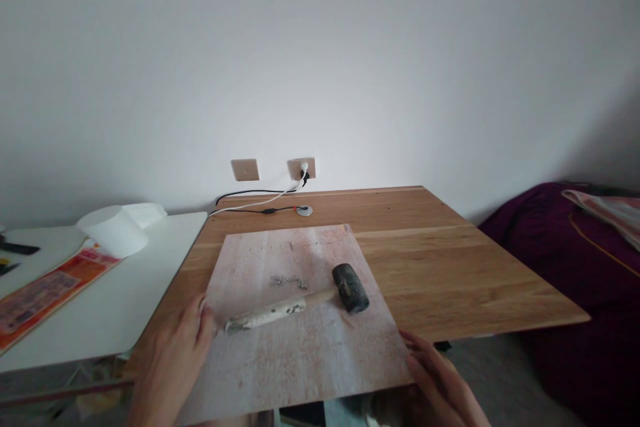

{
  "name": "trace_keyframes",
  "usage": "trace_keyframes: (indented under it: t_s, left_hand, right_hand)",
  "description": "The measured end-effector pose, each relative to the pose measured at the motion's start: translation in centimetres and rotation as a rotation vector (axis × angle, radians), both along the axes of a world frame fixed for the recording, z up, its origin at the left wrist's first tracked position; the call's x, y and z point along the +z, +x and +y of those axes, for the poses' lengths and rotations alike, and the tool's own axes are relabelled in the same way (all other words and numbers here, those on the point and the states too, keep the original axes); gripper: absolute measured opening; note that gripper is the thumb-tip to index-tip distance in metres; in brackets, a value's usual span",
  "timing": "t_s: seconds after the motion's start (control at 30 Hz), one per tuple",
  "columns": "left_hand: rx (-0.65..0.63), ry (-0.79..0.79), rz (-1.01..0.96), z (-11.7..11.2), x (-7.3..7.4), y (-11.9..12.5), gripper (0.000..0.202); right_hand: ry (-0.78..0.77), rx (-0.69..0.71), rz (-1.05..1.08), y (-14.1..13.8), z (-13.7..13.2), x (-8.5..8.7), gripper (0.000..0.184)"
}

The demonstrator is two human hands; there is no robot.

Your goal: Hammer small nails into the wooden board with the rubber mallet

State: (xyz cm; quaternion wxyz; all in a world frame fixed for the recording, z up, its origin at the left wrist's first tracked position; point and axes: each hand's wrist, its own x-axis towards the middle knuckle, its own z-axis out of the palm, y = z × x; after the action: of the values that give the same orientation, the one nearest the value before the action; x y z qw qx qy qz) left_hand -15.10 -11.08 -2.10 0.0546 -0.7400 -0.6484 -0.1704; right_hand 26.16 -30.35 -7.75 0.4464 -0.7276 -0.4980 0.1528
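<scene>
- On the bench (pixel 500 267): board (pixel 310 343), bearing mallet (pixel 351 288), metal bits (pixel 303 284).
- Left hand (pixel 177 347), right hand (pixel 437 373): half-curled, gripping board's side edges (undersides hidden).
- Step, apparently: positioning board; calls for keeping it level.

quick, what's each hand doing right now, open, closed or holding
Left hand: holding the board by its left edge.
Right hand: holding the board's right edge.

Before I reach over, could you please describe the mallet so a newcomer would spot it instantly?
At the near edge of the wooden table is a pale board. The mallet rests across it; its chunky black head sets it apart from the small metal pieces nearby.
</scene>
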Motion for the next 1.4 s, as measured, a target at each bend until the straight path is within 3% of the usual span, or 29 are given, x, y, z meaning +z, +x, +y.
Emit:
trace_keyframes:
  t_s: [0.13,0.23,0.37,0.57,0.7,0.87,1.1,1.27,1.4]
  left_hand:
    - [-0.124,0.068,-0.098,-0.2,-1.5,2.9,0.046]
    - [-0.23,0.169,-0.072,-0.6,-2.1,5.3,0.046]
    - [-0.336,0.299,-0.057,-1.2,-2.0,9.0,0.052]
    - [-0.48,0.269,-0.156,-2.4,-1.0,14.2,0.045]
    - [-0.523,0.154,-0.244,-3.0,-1.0,16.2,0.038]
    - [-0.528,0.135,-0.288,-2.8,-1.8,16.4,0.034]
    - [-0.541,0.136,-0.225,-2.5,-1.8,15.2,0.034]
    - [-0.509,0.214,-0.159,-1.9,-1.7,11.8,0.034]
    - [-0.458,0.133,-0.126,-1.0,-1.9,8.3,0.027]
  right_hand:
    - [-0.145,0.008,0.299,4.4,-1.1,-1.0,0.065]
    - [-0.131,-0.063,0.294,7.1,-1.7,-0.5,0.062]
    - [-0.074,-0.236,0.233,9.1,-2.1,1.3,0.057]
    - [-0.144,-0.471,0.193,12.4,-3.0,3.8,0.063]
    - [-0.154,-0.513,0.138,14.5,-3.5,3.5,0.056]
    - [-0.151,-0.506,0.071,15.2,-3.7,2.3,0.049]
    - [-0.214,-0.474,0.01,14.4,-3.6,3.1,0.051]
    - [-0.292,-0.379,-0.003,12.1,-4.0,2.1,0.054]
    - [-0.243,-0.318,-0.031,10.1,-4.5,0.5,0.052]
